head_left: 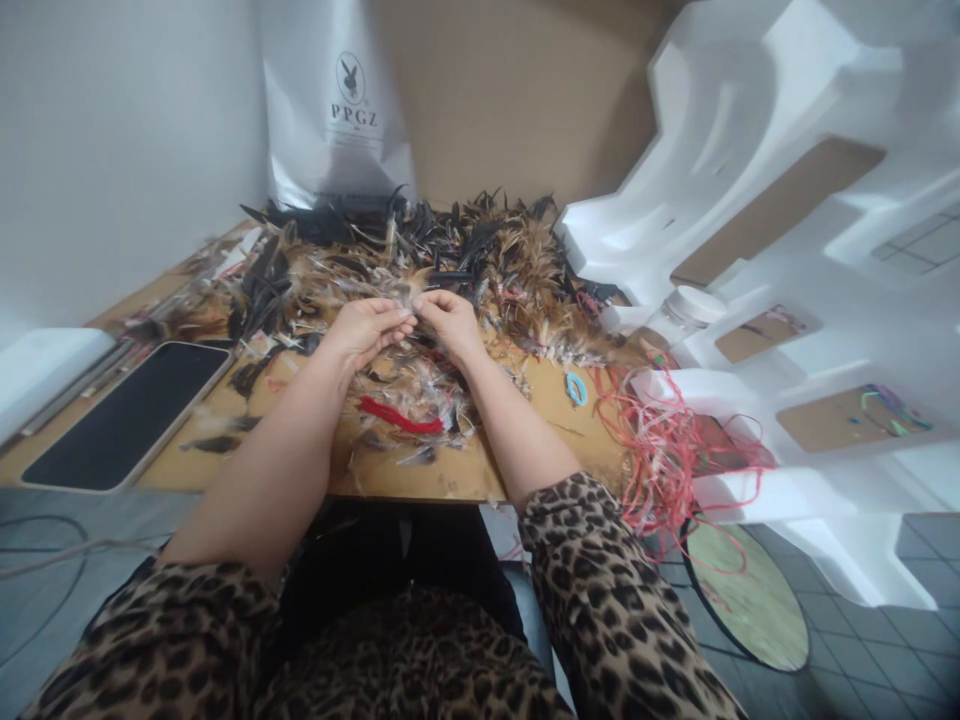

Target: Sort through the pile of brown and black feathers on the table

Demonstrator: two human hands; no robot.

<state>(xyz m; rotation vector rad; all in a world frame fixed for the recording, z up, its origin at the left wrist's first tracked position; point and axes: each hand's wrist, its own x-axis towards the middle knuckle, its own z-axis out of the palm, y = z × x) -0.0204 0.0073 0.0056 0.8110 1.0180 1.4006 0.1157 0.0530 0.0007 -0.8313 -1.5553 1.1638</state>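
Head view: I find both bare hands closed in a fingertip pinch, meeting over the table [382, 478]. Left hand [371, 330] and right hand [452, 322] grip a small feather tuft [414, 289] between them, in front of the feather pile [529, 260]; its lower end is hidden by the fingers.

Containers, as inspected. A pale bag [337, 150] marked PPGZ stands upright behind the pile; I cannot tell its contents. A large white foam molding [810, 265] leans on the right side, with several cut-out openings. Brown surface shows through the long upper slot. The middle opening frames thin, dark and reddish scraps, and the lower one frames colored strands [892, 408], green, blue and purple. I cannot tell whether these lie in the molding or behind it. A round white tub [694, 305] sits against the molding, its inside not visible to me.

Loose items: a tangle of pink cord [660, 455] spills over the table's right edge and touches the molding. A light blue ring [576, 389] lies left of the cord. A red strip [401, 416] rests among feather scraps, nearer the wearer than the hands. A dark-screened phone [127, 415] lies flat at the table's left side.
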